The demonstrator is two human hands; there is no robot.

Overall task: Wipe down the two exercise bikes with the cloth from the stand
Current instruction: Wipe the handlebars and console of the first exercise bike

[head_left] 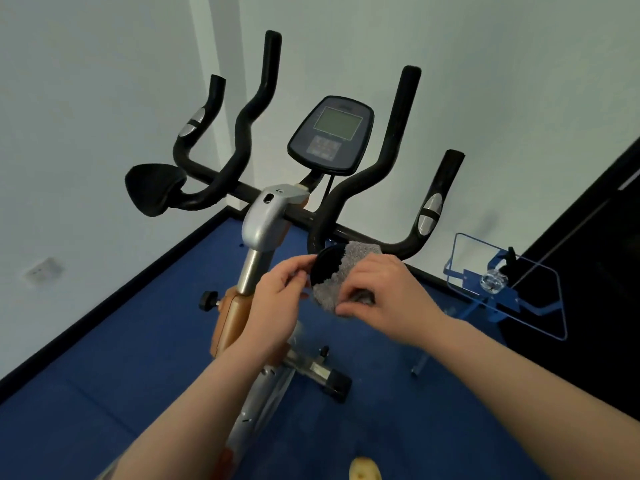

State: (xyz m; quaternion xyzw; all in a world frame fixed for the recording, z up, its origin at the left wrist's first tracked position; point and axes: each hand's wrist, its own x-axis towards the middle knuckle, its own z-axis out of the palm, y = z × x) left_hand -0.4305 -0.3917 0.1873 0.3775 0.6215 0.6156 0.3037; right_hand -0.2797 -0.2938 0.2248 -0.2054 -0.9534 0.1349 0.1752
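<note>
Holding the grey cloth (341, 275) between them at the centre of the frame, the left hand (277, 299) and right hand (384, 296) pinch its edges just below the bike's handlebar (363, 188), both sets of fingers closed on the fabric. It looks soft, light and floppy, best gathered into a pad in one palm before pressing on the bars. A dark round shape against the cloth is hard to identify. Only one exercise bike (263, 223) shows; its saddle and pedals are cut off, and the blue stand (505, 285) sits lower right.
</note>
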